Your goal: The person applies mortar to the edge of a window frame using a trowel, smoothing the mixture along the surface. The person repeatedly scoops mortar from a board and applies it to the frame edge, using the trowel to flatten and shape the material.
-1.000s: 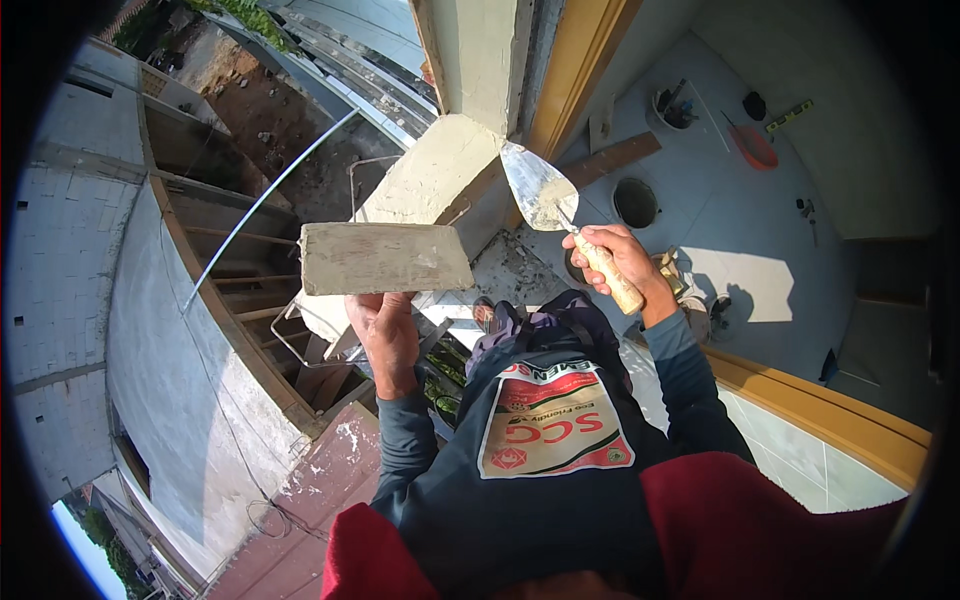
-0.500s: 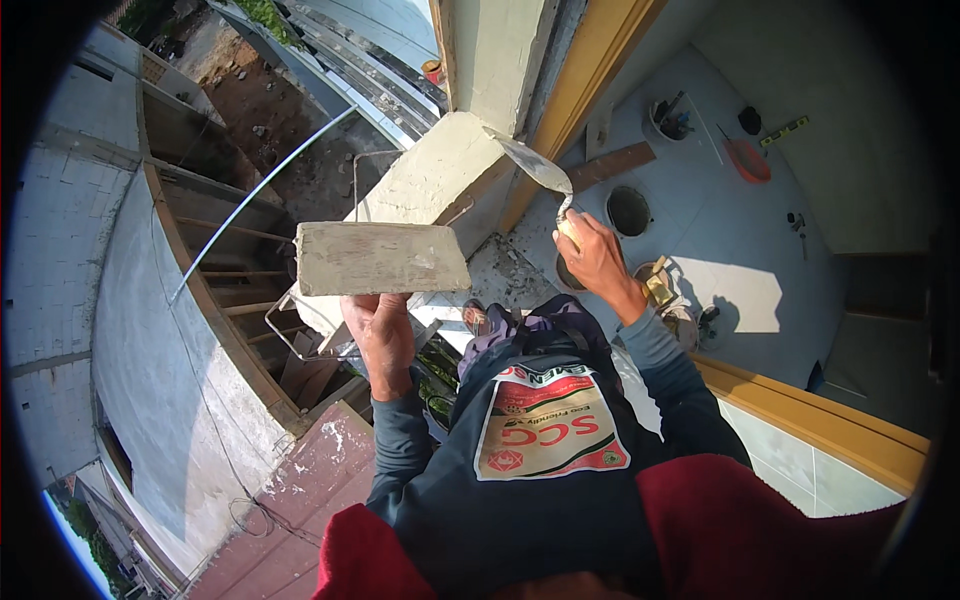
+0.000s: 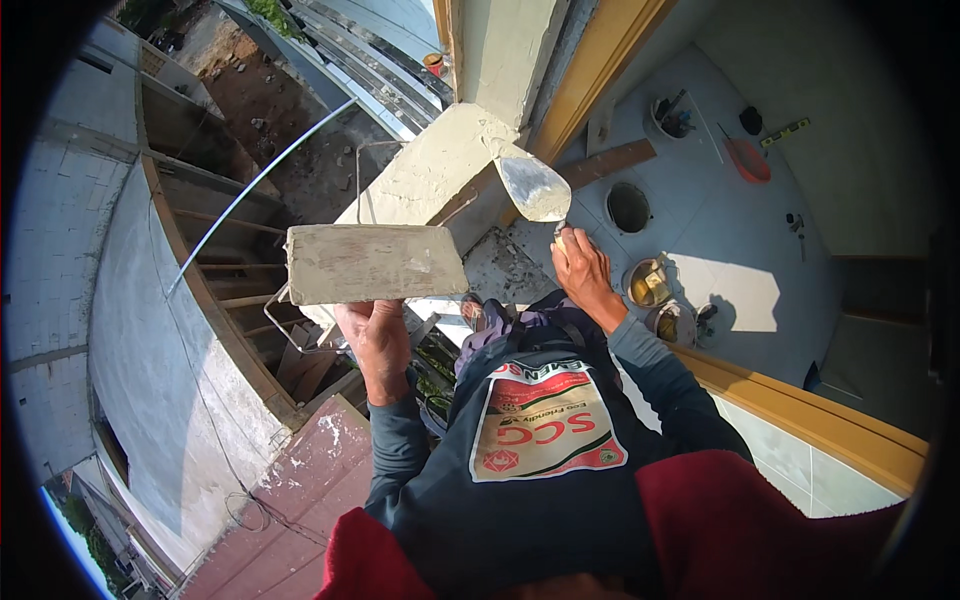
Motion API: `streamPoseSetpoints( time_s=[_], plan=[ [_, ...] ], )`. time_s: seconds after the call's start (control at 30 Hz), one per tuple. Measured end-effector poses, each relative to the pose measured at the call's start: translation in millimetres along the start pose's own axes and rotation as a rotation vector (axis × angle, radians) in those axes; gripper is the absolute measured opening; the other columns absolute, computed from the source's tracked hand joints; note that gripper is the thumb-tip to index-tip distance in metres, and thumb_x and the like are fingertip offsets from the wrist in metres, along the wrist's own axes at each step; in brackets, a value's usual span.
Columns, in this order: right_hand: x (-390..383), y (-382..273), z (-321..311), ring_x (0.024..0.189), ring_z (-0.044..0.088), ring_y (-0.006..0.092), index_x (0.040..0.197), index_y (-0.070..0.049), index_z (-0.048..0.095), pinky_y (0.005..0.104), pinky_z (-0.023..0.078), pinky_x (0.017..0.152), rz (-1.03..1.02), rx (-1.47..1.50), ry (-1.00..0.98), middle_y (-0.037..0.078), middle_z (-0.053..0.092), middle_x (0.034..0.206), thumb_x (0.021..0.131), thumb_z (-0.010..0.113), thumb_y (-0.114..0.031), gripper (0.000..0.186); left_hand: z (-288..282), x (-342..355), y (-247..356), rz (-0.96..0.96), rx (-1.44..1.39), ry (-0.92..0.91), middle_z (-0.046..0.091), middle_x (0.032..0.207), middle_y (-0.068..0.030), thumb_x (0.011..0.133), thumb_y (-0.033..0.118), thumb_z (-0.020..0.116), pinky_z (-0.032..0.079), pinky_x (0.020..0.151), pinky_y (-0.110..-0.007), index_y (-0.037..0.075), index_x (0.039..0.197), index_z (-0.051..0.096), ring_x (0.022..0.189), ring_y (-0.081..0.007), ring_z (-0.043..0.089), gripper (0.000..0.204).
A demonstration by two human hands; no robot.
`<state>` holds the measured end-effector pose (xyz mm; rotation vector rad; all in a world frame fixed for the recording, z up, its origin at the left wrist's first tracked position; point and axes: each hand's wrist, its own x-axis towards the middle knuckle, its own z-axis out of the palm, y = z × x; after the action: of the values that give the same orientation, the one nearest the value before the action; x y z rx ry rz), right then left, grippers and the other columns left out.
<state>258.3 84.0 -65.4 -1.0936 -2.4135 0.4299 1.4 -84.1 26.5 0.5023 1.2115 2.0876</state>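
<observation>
Toward two o'clock, your right hand [image 3: 585, 272] grips a pointed trowel [image 3: 532, 182] at one, its tip apparently against the plastered ledge [image 3: 425, 165] at eleven; your left hand [image 3: 377, 338] holds a mortar-smeared float [image 3: 375, 264] at ten. The ledge looks mostly coated, the patch by the tip apparently unsmoothed. Farther out at two, a tiled floor [image 3: 700, 222] carries a bucket [image 3: 628, 208] and spirit level [image 3: 787, 132].
</observation>
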Motion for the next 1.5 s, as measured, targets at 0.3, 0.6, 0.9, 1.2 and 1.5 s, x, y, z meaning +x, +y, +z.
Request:
streamPoseSetpoints(
  time_s=[0.3,0.6,0.9,1.2,1.5],
  plan=[
    [64,-31,-55,0.059,0.055,0.0096,0.116,0.004,0.058,0.0226,0.047,0.047,0.539,1.270,-0.591,0.007,0.058,0.084,0.101,0.050,-0.032,0.040,5,-1,15,0.025,-0.069,-0.002,0.059,0.125,-0.0133,0.090,0.007,0.072,0.048,0.097,-0.036,-0.003,0.134,0.045,0.113,-0.0227,0.060,0.053],
    [63,-14,-96,0.053,0.051,0.0094,0.111,0.002,0.057,0.0224,0.042,0.038,1.015,1.485,-0.759,0.006,0.053,0.077,0.100,0.054,-0.031,0.035,-4,-10,17,0.068,-0.057,0.074,0.059,0.124,-0.0133,0.089,0.006,0.072,0.050,0.095,-0.035,-0.004,0.134,0.045,0.111,-0.0223,0.060,0.053],
    [104,-29,-112,0.054,0.056,0.0104,0.099,0.004,0.061,0.0238,0.050,0.041,0.772,1.173,-0.600,0.005,0.056,0.076,0.100,0.054,-0.028,0.033,-15,-13,3,0.039,-0.080,0.087,0.058,0.125,-0.0123,0.088,0.007,0.074,0.046,0.098,-0.035,-0.004,0.135,0.043,0.112,-0.0216,0.059,0.057],
    [110,-53,-106,0.048,0.052,0.0069,0.098,0.002,0.061,0.0208,0.042,0.037,0.775,0.999,-0.887,0.002,0.055,0.072,0.101,0.054,-0.033,0.036,-19,-14,2,0.036,-0.150,0.111,0.057,0.126,-0.0124,0.086,0.009,0.076,0.045,0.100,-0.036,-0.003,0.137,0.041,0.113,-0.0227,0.058,0.063],
    [115,-31,-100,0.050,0.051,0.0074,0.094,0.001,0.060,0.0219,0.041,0.038,0.713,0.823,-0.647,0.002,0.052,0.072,0.101,0.051,-0.033,0.035,-14,-15,5,0.011,-0.134,0.125,0.057,0.126,-0.0126,0.085,0.009,0.076,0.046,0.097,-0.036,-0.003,0.137,0.041,0.113,-0.0223,0.058,0.063]
  ],
)
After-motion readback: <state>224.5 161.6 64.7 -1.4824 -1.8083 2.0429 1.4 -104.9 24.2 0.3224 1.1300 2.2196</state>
